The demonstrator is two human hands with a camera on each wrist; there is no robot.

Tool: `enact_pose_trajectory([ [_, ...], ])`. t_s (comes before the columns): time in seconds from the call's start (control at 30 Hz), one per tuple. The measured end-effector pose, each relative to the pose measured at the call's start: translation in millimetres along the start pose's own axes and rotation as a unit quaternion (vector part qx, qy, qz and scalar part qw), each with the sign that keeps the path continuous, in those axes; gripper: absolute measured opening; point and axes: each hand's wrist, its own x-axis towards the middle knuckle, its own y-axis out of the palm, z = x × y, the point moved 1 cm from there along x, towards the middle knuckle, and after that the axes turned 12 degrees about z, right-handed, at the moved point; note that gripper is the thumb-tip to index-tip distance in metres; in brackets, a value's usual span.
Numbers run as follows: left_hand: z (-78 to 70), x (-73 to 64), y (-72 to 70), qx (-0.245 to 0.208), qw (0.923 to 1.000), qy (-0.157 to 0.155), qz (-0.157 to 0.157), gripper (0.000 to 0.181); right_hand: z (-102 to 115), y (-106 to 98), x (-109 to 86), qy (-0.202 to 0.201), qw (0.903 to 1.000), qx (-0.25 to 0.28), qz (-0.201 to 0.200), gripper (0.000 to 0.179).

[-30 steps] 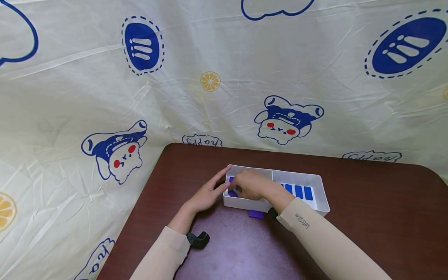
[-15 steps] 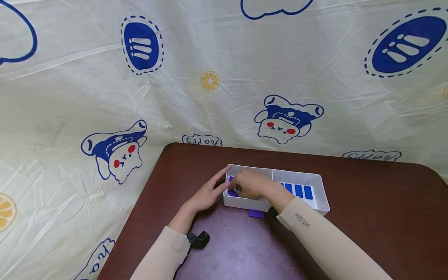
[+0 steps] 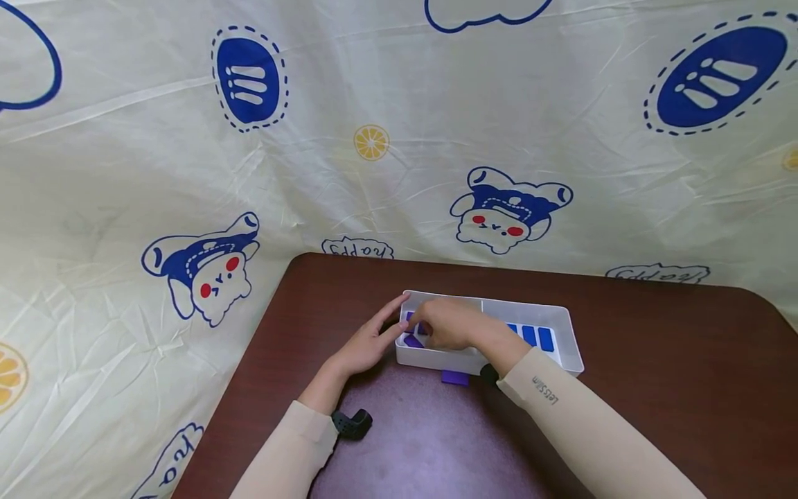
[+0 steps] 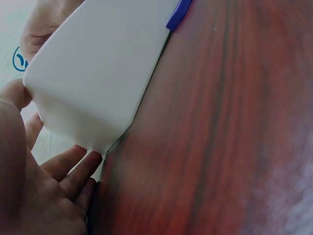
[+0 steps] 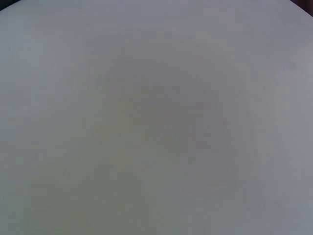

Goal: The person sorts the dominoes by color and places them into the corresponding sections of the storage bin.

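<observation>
A long white box [image 3: 436, 359] with a divider stands on the table in the head view. My left hand [image 3: 364, 346] is at its left end, thumb at the near corner and straight fingers along the end wall; the left wrist view shows this hand [image 4: 54, 191] against the white wall. My right hand [image 3: 450, 323] reaches into the left compartment with bent fingers, among purple pieces [image 3: 413, 341]. Whether it pinches one is hidden. A blurred white surface [image 5: 156, 117] fills nearly all of the right wrist view.
Blue rectangles [image 3: 528, 336] on white lie in the right compartment, partly behind the right forearm. A flat purple piece [image 3: 455, 378] sticks out at the box's front base. Brown table [image 3: 654, 374] surrounds the box; a printed sheet [image 3: 399, 194] hangs behind.
My right hand has shifted slightly inside the left compartment, and more purple shows beside its fingers. The left hand keeps its place on the box. The head view has tilted a little.
</observation>
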Motion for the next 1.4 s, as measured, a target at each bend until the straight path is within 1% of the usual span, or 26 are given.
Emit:
enact_pose_trajectory([
  [0.17, -1.0, -0.4, -0.9, 0.000, 1.0000, 0.002, -0.002, 0.057, 1, -3, -4.3, -0.001, 0.9999, -0.013, -0.009, 0.038],
  [0.33, -0.7, -1.0, -1.8, 0.001, 1.0000, 0.003, -0.004, 0.057, 3, -6, -9.7, -0.010, 0.9995, -0.017, -0.024, 0.038],
  [0.63, 2.7, -0.3, -2.8, 0.003, 1.0000, 0.001, 0.000, 0.057, 6, -13, -24.9, -0.022, 0.9985, -0.032, -0.038, 0.034],
  [0.83, 1.2, -0.5, -0.4, 0.000, 1.0000, 0.000, 0.002, 0.058, 5, -14, -35.6, -0.030, 0.9981, -0.026, -0.048, 0.032],
  [0.97, 1.2, -0.2, 0.8, -0.002, 1.0000, -0.003, 0.003, 0.058, 6, -14, -42.7, -0.033, 0.9972, -0.036, -0.057, 0.030],
  [1.2, 1.7, 0.1, 0.5, -0.011, 0.9999, 0.001, 0.007, 0.059, 9, -16, -53.2, -0.041, 0.9956, -0.044, -0.072, 0.031],
  [1.4, 1.9, 0.8, -0.3, -0.016, 0.9998, 0.001, 0.008, 0.058, 10, -16, -59.5, -0.051, 0.9944, -0.052, -0.076, 0.032],
])
